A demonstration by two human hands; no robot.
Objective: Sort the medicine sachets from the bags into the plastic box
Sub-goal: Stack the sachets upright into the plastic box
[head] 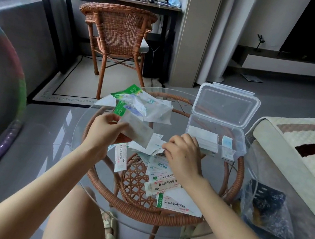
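My left hand [105, 129] grips a pale translucent sachet [137, 130] above the round glass table [84, 161]. My right hand [183, 154] pinches small white sachets [153, 145] lying on a loose pile of sachets [161, 180] in the table's middle. A clear plastic box [239, 144] stands open at the right of the table, lid raised, with white and blue sachets inside [203, 136]. Crumpled clear and green bags [140, 104] lie at the far side.
A plastic bag with a dark box in it [265, 213] sits at the table's right edge beside a sofa [302, 152]. A rattan chair [118, 36] and a desk stand beyond. A coloured hoop [8, 137] leans at the left.
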